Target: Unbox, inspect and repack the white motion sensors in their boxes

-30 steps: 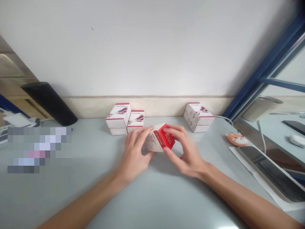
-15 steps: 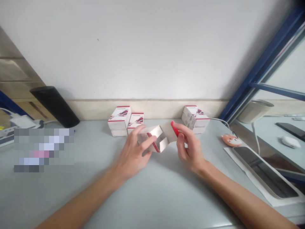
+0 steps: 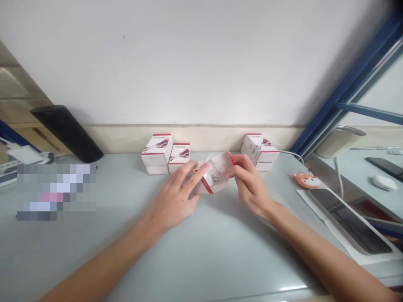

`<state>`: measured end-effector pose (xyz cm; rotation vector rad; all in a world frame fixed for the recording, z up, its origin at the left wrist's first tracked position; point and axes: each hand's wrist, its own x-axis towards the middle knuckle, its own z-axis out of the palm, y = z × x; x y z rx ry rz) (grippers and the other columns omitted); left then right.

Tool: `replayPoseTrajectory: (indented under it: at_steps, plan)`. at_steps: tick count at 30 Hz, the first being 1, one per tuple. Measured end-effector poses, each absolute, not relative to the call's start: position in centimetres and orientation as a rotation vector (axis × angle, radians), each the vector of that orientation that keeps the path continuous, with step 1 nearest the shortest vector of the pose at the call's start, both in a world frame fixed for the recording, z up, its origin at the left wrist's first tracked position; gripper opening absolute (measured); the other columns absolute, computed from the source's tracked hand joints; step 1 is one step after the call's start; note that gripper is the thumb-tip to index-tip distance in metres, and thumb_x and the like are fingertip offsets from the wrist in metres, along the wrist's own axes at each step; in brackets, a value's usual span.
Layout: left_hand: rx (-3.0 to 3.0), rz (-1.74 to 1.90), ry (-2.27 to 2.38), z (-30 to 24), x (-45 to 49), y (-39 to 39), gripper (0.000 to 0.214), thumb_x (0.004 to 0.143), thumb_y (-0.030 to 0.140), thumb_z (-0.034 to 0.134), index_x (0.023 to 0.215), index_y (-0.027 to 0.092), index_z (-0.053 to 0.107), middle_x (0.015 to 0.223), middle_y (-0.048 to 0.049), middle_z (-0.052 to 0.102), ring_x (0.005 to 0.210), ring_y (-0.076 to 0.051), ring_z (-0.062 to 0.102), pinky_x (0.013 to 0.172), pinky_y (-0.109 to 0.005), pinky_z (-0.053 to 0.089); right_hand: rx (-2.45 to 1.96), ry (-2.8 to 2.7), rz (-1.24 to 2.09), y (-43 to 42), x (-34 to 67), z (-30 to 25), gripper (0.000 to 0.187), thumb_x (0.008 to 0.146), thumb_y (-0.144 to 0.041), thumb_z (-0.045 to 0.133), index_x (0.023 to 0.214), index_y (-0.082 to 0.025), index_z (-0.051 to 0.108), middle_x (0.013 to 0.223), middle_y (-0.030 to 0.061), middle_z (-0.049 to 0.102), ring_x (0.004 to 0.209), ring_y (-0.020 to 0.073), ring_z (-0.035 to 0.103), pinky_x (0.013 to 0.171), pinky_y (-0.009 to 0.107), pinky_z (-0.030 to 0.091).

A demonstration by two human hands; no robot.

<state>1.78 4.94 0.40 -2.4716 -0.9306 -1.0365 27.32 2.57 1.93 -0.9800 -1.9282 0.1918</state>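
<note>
A small white box (image 3: 206, 184) with a red edge is held just above the table in my left hand (image 3: 178, 191), whose fingers wrap its side. The box's end is open, and something whitish and shiny, perhaps clear plastic wrap (image 3: 215, 178), shows at the opening, blurred. My right hand (image 3: 250, 182) is closed at the raised red-edged flap (image 3: 222, 163), fingers curled against it. Whether it also pinches the wrap I cannot tell. Behind my left hand stand similar boxes: a stack (image 3: 156, 153) and a box (image 3: 179, 155) beside it.
More red-and-white boxes (image 3: 267, 153) stand by the wall on the right. An orange animal-faced case (image 3: 307, 180) and a phone (image 3: 349, 220) on white paper lie at right, by a mirror (image 3: 374, 163). A black cylinder (image 3: 67, 134) stands at left, near a blurred-out item (image 3: 56, 193).
My right hand has moved slightly in towards the box, fingers now more curled at the flap. Something shiny and whitish now shows at the box's opening. The camera view has shifted slightly.
</note>
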Motion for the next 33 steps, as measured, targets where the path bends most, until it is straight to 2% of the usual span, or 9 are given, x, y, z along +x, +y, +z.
replayPoseTrajectory:
  at_steps: [3, 7, 12, 14, 17, 22, 27, 30, 33]
  plan:
    - [-2.493, -1.034, -0.908, 0.4, 1.8, 4.9, 0.086, 0.089, 0.004, 0.064, 0.164, 0.032, 0.034, 0.150, -0.0109, 0.056, 0.133, -0.028, 0.063, 0.113, -0.041, 0.055, -0.989, -1.979, 0.194, 2.1, 27.8, 2.8, 0.031, 0.101, -0.011, 0.040, 0.090, -0.025, 0.066, 0.119, 0.0064, 0.057, 0.096, 0.0210, 0.063, 0.082, 0.038, 0.052]
    - [-2.478, -1.008, -0.868, 0.6, 1.9, 4.7, 0.084, 0.090, 0.002, 0.061, 0.164, 0.030, 0.034, 0.148, -0.0111, 0.058, 0.132, -0.028, 0.063, 0.115, -0.042, 0.053, -1.060, -2.023, 0.037, 1.6, 27.4, 3.5, 0.021, 0.099, -0.020, 0.052, 0.091, -0.024, 0.071, 0.121, 0.0084, 0.058, 0.099, 0.0243, 0.062, 0.086, 0.042, 0.051]
    - [-2.485, -0.987, -0.848, 0.7, 2.0, 4.4, 0.082, 0.089, 0.000, 0.061, 0.162, 0.030, 0.039, 0.146, -0.0121, 0.059, 0.136, -0.029, 0.060, 0.117, -0.046, 0.051, -1.248, -1.951, 0.040, 2.1, 26.5, 2.3, 0.018, 0.099, -0.036, 0.065, 0.088, -0.024, 0.072, 0.100, 0.0080, 0.056, 0.098, 0.0275, 0.062, 0.082, 0.042, 0.054]
    - [-2.488, -1.007, -0.834, 0.7, 2.1, 4.4, 0.080, 0.088, -0.001, 0.061, 0.159, 0.032, 0.044, 0.144, -0.0121, 0.059, 0.136, -0.029, 0.060, 0.115, -0.047, 0.051, -1.235, -1.975, 0.071, 2.7, 26.7, 1.4, 0.011, 0.097, -0.034, 0.068, 0.100, -0.025, 0.073, 0.112, 0.0100, 0.058, 0.102, 0.0279, 0.063, 0.086, 0.043, 0.056]
    - [-2.533, -1.063, -0.757, 0.8, 2.2, 4.2, 0.073, 0.088, 0.001, 0.064, 0.153, 0.032, 0.050, 0.143, -0.0119, 0.062, 0.133, -0.028, 0.062, 0.112, -0.047, 0.053, -1.194, -2.028, 0.020, 3.8, 27.3, 0.1, 0.022, 0.096, -0.027, 0.069, 0.118, -0.027, 0.073, 0.136, 0.0129, 0.053, 0.114, 0.0297, 0.061, 0.095, 0.048, 0.057]
    - [-2.612, -1.140, -0.739, 1.2, 2.2, 4.3, 0.069, 0.089, 0.007, 0.068, 0.152, 0.031, 0.049, 0.145, -0.0093, 0.066, 0.131, -0.026, 0.064, 0.110, -0.044, 0.053, -1.250, -2.106, -0.151, 4.7, 27.4, -0.5, 0.012, 0.098, -0.022, 0.064, 0.099, -0.026, 0.075, 0.137, 0.0142, 0.056, 0.119, 0.0350, 0.059, 0.091, 0.054, 0.058]
    - [-2.668, -1.089, -0.884, 1.4, 1.6, 5.4, 0.045, 0.093, 0.020, 0.070, 0.137, 0.027, 0.064, 0.147, -0.0104, 0.065, 0.133, -0.031, 0.063, 0.110, -0.049, 0.054, -1.306, -2.067, -0.073, 5.3, 28.6, -0.2, 0.016, 0.102, -0.017, 0.051, 0.108, -0.023, 0.064, 0.148, 0.0177, 0.053, 0.137, 0.0380, 0.052, 0.102, 0.060, 0.053]
    - [-2.729, -1.071, -0.998, 1.4, 1.3, 5.8, 0.039, 0.094, 0.024, 0.070, 0.133, 0.025, 0.067, 0.149, -0.0113, 0.064, 0.134, -0.031, 0.063, 0.110, -0.051, 0.055, -1.261, -1.858, 0.209, 5.9, 30.3, 0.0, 0.010, 0.105, -0.027, 0.047, 0.108, -0.024, 0.057, 0.141, 0.0161, 0.059, 0.123, 0.0321, 0.062, 0.100, 0.055, 0.055]
    - [-2.788, -0.994, -1.070, 1.2, 1.2, 5.8, 0.040, 0.095, 0.027, 0.067, 0.135, 0.025, 0.066, 0.152, -0.0104, 0.061, 0.136, -0.031, 0.061, 0.112, -0.052, 0.054, -1.180, -1.569, 0.609, 6.1, 31.0, 0.4, 0.027, 0.107, -0.053, 0.048, 0.106, -0.026, 0.051, 0.104, 0.0062, 0.070, 0.089, 0.0236, 0.071, 0.084, 0.045, 0.060]
